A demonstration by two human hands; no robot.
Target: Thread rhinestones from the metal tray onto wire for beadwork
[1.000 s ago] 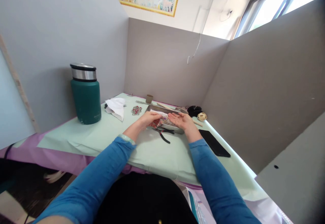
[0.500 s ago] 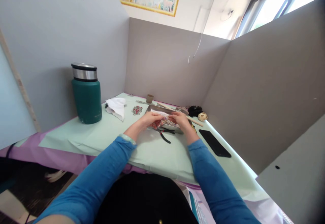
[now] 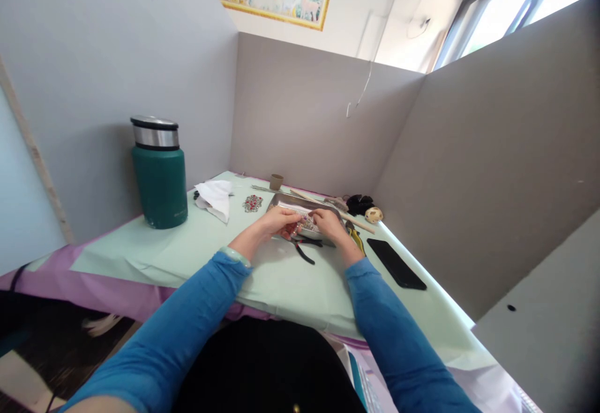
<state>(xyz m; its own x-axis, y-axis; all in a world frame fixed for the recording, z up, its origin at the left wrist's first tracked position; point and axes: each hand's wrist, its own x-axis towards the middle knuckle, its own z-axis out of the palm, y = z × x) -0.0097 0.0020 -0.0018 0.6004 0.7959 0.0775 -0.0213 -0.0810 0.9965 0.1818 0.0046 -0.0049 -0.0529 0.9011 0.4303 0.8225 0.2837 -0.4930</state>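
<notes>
My left hand (image 3: 275,220) and my right hand (image 3: 329,224) meet over the near edge of a metal tray (image 3: 287,201) with small beads in it. The fingers of both hands are curled and pinched round a small reddish beaded piece (image 3: 296,228) between them. Black-handled pliers (image 3: 304,249) lie on the pale green mat just under the hands. A finished beaded ornament (image 3: 252,203) lies to the left of the tray.
A green flask (image 3: 159,173) stands at the left, with white tissue (image 3: 214,198) beside it. A small cup (image 3: 276,182) sits behind the tray. A black phone (image 3: 396,263), a beige ball (image 3: 374,215), a black bundle (image 3: 359,202) and a wooden stick (image 3: 356,222) lie at the right. Grey partition walls close in the desk.
My right hand was open, palm up, a second ago. It has turned over, closed and moved left to meet my left hand at the beaded piece.
</notes>
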